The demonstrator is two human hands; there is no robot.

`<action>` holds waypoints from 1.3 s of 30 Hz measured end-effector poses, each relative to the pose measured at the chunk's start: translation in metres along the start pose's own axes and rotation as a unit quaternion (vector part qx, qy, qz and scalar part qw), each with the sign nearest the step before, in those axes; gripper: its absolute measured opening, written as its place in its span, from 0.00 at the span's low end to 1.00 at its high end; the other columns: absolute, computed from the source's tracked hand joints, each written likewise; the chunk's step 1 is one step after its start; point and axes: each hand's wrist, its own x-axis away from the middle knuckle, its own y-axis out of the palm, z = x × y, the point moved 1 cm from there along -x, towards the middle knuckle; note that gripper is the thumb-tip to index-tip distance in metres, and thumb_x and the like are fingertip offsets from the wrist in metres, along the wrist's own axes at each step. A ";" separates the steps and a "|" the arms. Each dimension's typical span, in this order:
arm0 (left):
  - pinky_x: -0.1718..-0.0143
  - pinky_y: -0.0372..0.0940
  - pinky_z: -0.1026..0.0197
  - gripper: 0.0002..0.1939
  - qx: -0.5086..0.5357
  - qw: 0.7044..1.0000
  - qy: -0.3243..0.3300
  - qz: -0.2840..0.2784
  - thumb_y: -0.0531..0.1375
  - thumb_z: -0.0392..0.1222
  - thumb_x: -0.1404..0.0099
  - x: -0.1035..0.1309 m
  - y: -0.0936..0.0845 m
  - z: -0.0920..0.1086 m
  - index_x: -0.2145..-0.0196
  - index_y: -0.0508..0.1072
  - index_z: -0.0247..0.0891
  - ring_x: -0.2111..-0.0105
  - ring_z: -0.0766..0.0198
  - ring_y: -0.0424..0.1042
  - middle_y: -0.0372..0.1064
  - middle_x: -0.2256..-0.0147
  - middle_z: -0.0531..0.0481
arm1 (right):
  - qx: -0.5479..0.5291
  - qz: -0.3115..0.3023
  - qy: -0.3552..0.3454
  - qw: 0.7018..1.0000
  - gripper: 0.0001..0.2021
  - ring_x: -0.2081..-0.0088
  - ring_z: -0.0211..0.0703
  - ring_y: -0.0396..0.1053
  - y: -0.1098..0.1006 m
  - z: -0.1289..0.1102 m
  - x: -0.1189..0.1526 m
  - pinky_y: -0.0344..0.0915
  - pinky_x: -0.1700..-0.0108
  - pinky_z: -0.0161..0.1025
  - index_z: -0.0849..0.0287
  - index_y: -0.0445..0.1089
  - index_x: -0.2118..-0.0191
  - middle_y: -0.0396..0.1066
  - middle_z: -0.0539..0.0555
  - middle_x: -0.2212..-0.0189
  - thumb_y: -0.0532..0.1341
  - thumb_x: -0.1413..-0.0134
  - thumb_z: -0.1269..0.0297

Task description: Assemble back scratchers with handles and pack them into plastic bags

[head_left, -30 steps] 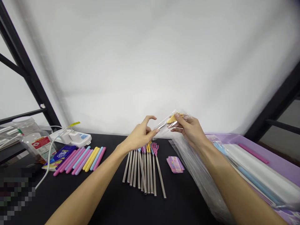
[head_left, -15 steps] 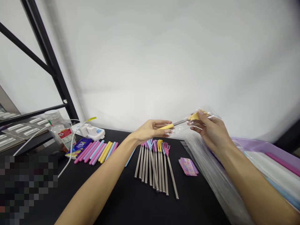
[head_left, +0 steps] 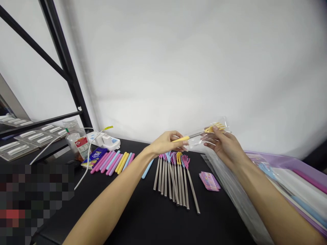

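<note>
Back scratcher is held raised above the black table, in front of the white wall, and is spanned between both hands. Its long axis is set crosswise to the body, with a slight rise toward the right in the view. The yellow handle is placed at the left end and the yellow claw at the right end; the thin metal shaft is left bare of fingers between them.

The claw is enclosed by a clear bag, which is stretched back along the shaft toward the left fingers. The handle appears to be left outside; the exact place of the bag's mouth cannot be told.

Left hand: the handle is gripped between thumb and curled fingers, little gap being left. The handle end is nearer to this hand. The forearm is slanted up from the lower left, the wrist almost straight.

Right hand: the claw is pinched through the film by the thumb from the near side, the other fingers being loosely spread beneath. The forearm is angled in from the lower right.

Below the shaft, a row of metal-shafted scratchers is laid out; pink cards are placed just beside it.
</note>
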 end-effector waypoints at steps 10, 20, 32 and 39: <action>0.63 0.71 0.59 0.16 0.028 0.996 0.001 0.088 0.71 0.45 0.46 -0.003 0.011 -0.004 0.68 0.73 0.30 0.71 0.65 0.75 0.76 0.71 0.43 | -0.022 -0.022 0.008 0.999 0.15 0.69 0.40 0.75 0.009 0.010 0.005 0.72 0.71 0.32 0.57 0.76 0.63 0.76 0.51 0.73 0.70 0.54 0.53; 0.56 0.70 0.60 0.19 -0.036 0.995 0.031 -0.092 0.65 0.48 0.39 -0.005 0.005 -0.012 0.56 0.75 0.31 0.60 0.61 0.77 0.77 0.59 0.38 | 0.001 -0.017 -0.006 1.000 0.18 0.73 0.40 0.73 -0.001 0.012 -0.003 0.69 0.73 0.34 0.59 0.75 0.68 0.75 0.51 0.74 0.73 0.60 0.51; 0.52 0.68 0.56 0.22 -0.053 0.992 0.010 -0.117 0.65 0.50 0.39 -0.004 0.005 -0.009 0.51 0.75 0.35 0.55 0.57 0.75 0.75 0.53 0.40 | 0.033 -0.030 -0.021 0.999 0.18 0.72 0.41 0.73 -0.008 0.009 -0.006 0.68 0.74 0.34 0.60 0.73 0.69 0.73 0.52 0.75 0.71 0.58 0.49; 0.70 0.69 0.61 0.20 -0.116 0.993 0.000 -0.003 0.68 0.54 0.45 -0.006 0.017 -0.021 0.70 0.72 0.33 0.73 0.60 0.76 0.76 0.75 0.46 | 0.053 -0.062 -0.017 0.997 0.21 0.71 0.42 0.72 0.003 0.009 0.000 0.71 0.72 0.36 0.60 0.72 0.69 0.73 0.53 0.74 0.70 0.59 0.45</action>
